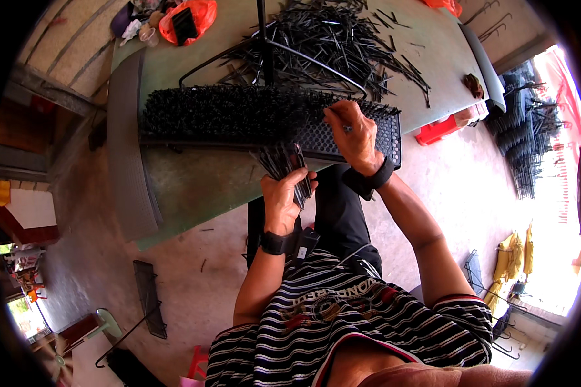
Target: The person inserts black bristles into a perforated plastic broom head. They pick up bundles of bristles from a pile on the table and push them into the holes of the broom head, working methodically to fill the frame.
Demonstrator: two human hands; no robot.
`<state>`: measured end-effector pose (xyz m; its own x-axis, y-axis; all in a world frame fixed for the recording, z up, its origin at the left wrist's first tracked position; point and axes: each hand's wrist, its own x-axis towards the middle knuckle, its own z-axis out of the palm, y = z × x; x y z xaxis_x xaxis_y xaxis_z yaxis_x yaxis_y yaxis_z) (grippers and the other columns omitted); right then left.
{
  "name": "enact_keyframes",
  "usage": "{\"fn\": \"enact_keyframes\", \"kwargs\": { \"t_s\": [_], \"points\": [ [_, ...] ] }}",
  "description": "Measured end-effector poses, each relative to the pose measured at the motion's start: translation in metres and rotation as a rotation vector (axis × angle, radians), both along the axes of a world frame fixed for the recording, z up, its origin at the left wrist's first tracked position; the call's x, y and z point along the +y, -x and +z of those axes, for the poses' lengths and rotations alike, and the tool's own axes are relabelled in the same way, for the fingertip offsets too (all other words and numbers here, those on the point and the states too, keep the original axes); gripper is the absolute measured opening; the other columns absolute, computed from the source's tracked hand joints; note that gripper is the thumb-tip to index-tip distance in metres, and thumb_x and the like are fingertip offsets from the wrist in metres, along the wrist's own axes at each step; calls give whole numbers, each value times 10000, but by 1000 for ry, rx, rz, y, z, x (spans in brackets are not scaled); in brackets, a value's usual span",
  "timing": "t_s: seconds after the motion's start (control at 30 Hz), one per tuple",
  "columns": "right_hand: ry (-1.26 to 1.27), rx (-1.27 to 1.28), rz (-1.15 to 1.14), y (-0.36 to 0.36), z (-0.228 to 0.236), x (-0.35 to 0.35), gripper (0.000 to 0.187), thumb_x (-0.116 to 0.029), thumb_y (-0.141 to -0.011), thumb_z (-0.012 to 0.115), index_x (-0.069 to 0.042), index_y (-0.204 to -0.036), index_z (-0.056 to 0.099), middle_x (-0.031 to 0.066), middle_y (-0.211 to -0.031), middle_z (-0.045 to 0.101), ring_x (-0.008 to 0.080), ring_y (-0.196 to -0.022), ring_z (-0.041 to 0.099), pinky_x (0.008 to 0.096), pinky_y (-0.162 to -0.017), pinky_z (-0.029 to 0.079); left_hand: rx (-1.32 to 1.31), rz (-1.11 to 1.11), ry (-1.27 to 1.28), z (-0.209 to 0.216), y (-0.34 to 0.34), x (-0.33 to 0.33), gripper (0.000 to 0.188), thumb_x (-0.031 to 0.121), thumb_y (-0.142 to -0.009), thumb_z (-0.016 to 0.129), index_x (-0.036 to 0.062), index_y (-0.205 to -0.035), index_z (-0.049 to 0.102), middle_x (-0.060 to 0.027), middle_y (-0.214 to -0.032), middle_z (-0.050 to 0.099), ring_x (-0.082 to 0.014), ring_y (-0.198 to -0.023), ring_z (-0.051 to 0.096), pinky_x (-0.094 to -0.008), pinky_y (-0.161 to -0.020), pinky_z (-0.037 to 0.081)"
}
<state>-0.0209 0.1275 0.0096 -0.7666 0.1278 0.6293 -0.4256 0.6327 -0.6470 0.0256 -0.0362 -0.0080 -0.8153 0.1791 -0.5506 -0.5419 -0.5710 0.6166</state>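
My left hand (284,198) is closed around a bunch of thin black strips (279,161), held upright just in front of the table's near edge. Before me a long black brush head (219,116) lies across the table, densely covered in dark bristles over its left and middle parts. Toward its right end, bare perforated plate (386,132) with rows of round holes shows. My right hand (356,132) is over that end, thumb and forefinger pinched together at the border of the bristles. Whatever is between those fingertips is too small to make out.
A big heap of loose black strips (329,48) covers the far middle of the green table (187,187). The brush's metal frame (265,45) rises behind the bristles. An orange bag (190,19) sits far left; a red stool (436,131) stands beyond the right edge.
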Motion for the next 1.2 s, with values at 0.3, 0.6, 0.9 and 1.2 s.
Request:
{"fn": "enact_keyframes", "kwargs": {
  "t_s": [0.3, 0.6, 0.9, 1.2],
  "points": [
    [-466, -13, 117, 8, 0, 5, 107, -40, -803, 638, -27, -889, 576, 99, -773, 603, 287, -630, 610, 342, -512, 478, 4, 12, -1, -1, -2, 1, 192, -37, -763, 638, -8, -949, 603, -111, -820, 656, -220, -651, 654, -323, -537, 539],
    [-442, -248, 131, 23, 25, 8, 97, -143, -795, 640, -50, -824, 634, 148, -656, 594, 324, -606, 591, 383, -513, 449, 32, -9, 6, 3, -4, 2, 196, -18, -774, 640, 0, -966, 606, -114, -856, 672, -215, -665, 665, -309, -530, 529],
    [200, -746, 227, -22, 12, -4, 177, -126, -806, 655, 51, -813, 652, 82, -603, 632, 117, -550, 616, 261, -481, 459, 116, 7, 6, -3, -4, 9, 165, 0, -785, 645, -1, -947, 614, -115, -830, 669, -210, -619, 659, -284, -494, 518],
    [221, -106, 0, -12, 12, -16, 151, -15, -862, 594, -3, -998, 531, 88, -760, 641, 144, -668, 678, 238, -526, 503, 45, 17, 66, -1, -4, 7, 172, -21, -771, 645, -17, -939, 605, -124, -786, 654, -233, -583, 645, -322, -503, 534]
  ]
}}
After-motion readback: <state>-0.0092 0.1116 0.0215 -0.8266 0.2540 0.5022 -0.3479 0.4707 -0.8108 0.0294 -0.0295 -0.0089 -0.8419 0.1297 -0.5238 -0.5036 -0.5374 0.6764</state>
